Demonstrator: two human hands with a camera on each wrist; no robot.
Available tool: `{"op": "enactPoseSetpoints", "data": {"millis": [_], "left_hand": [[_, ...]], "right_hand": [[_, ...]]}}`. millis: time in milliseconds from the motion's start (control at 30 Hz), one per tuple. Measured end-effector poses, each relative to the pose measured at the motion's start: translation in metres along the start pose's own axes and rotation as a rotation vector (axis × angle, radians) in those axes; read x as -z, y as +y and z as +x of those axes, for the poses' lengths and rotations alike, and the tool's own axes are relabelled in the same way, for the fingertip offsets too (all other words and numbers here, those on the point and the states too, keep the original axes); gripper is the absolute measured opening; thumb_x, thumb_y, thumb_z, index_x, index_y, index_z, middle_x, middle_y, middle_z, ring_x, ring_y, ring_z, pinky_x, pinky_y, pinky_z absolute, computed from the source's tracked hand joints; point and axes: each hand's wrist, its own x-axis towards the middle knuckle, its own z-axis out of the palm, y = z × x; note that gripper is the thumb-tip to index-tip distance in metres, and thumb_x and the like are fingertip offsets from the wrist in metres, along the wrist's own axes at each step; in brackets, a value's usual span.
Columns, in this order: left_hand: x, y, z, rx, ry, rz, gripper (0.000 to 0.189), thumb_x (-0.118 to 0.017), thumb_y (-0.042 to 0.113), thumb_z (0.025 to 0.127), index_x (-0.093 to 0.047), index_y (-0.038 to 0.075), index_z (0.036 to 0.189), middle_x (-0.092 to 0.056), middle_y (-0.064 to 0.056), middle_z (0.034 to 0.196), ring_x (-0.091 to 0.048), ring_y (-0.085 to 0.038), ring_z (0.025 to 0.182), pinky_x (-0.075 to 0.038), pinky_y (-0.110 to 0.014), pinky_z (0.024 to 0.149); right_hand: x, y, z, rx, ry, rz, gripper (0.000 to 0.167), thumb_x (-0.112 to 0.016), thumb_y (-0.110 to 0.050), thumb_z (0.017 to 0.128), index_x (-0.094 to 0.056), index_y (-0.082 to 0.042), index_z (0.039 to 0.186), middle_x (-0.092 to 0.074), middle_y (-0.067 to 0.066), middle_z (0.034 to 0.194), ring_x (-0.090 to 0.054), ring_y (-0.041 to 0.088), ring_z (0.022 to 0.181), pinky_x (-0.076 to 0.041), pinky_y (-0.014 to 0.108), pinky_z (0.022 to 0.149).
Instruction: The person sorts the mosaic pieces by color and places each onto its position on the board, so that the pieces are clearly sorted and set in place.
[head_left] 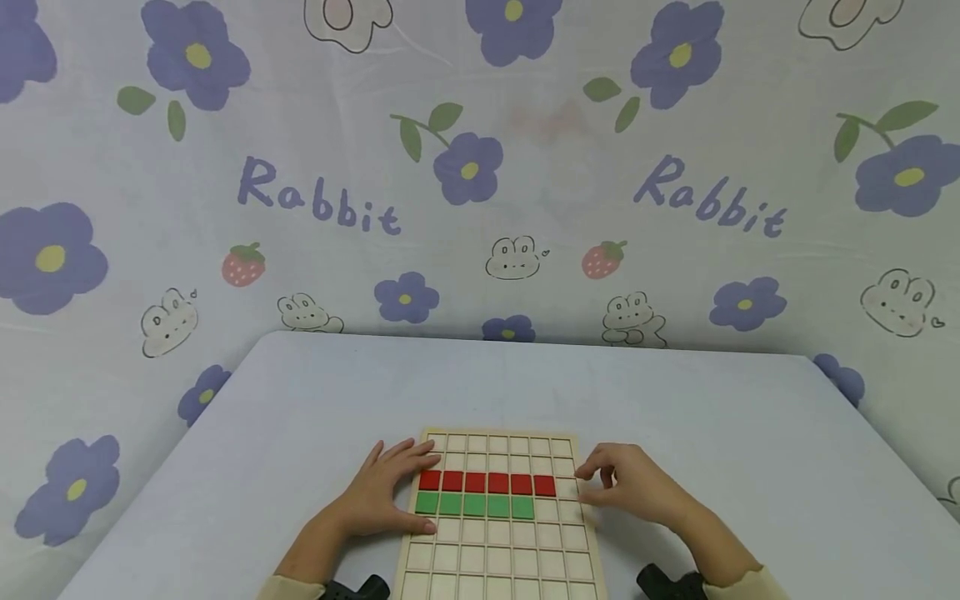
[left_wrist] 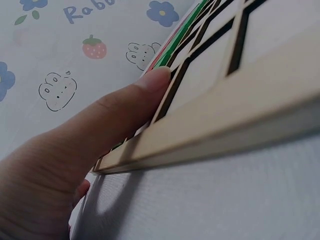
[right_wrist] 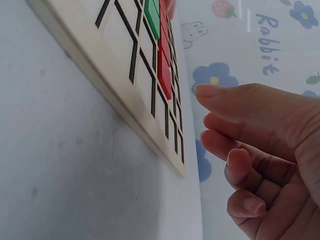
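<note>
A wooden grid board lies on the table, its cells divided by raised strips. Red square tiles fill all but the rightmost cell of one row. Just below them, a shorter row holds several green square tiles. My left hand rests on the board's left edge with its fingers spread. In the left wrist view its straight thumb lies over the wooden rim. My right hand is at the board's right edge, fingers loosely bent and thumb apart from the index finger. Nothing shows between those fingertips in the right wrist view.
The white table stretches around the board. Behind it hangs a cloth printed with flowers, rabbits and strawberries. Black wrist devices sit below the left hand and the right hand.
</note>
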Motion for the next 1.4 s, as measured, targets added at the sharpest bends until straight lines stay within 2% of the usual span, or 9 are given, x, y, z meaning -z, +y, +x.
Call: {"op": "enactPoseSetpoints", "data": {"millis": [433,767,967,1400], "left_hand": [[0.001,-0.002,-0.003,-0.018,0.002,0.004,0.088,-0.076,0.060,0.061,-0.050,0.021,0.135,-0.041,0.000,0.147,-0.027,-0.032,0.140,-0.003,-0.063,0.112],[0.000,-0.003,-0.003,-0.019,0.003,0.006,0.088,-0.077,0.060,0.060,-0.051,0.021,0.135,-0.041,0.000,0.147,-0.027,-0.032,0.140,-0.003,-0.063,0.112],[-0.002,-0.004,-0.003,-0.018,0.007,0.016,0.089,-0.076,0.062,0.060,-0.050,0.022,0.135,-0.041,0.000,0.147,-0.027,-0.032,0.140,-0.004,-0.063,0.112],[0.003,0.000,-0.001,-0.013,0.000,0.005,0.088,-0.077,0.060,0.061,-0.050,0.021,0.135,-0.041,-0.001,0.147,-0.027,-0.032,0.140,-0.004,-0.063,0.111]], "right_hand": [[0.007,0.007,-0.020,-0.057,0.055,0.002,0.022,-0.077,-0.017,0.075,-0.071,-0.006,0.092,-0.065,0.003,0.088,-0.043,-0.001,0.063,-0.040,0.018,0.053],[0.018,0.027,-0.037,-0.123,0.085,0.107,0.028,-0.077,-0.024,0.075,-0.071,-0.006,0.096,-0.067,0.008,0.090,-0.045,0.001,0.063,-0.040,0.018,0.052],[0.023,0.030,-0.047,-0.178,0.080,0.179,0.031,-0.075,-0.023,0.077,-0.070,-0.003,0.100,-0.067,0.011,0.092,-0.044,0.001,0.064,-0.039,0.019,0.053],[0.032,0.047,-0.070,-0.266,0.089,0.202,0.034,-0.074,-0.024,0.078,-0.069,-0.002,0.103,-0.062,0.002,0.083,-0.043,0.000,0.062,-0.038,0.018,0.049]]}}
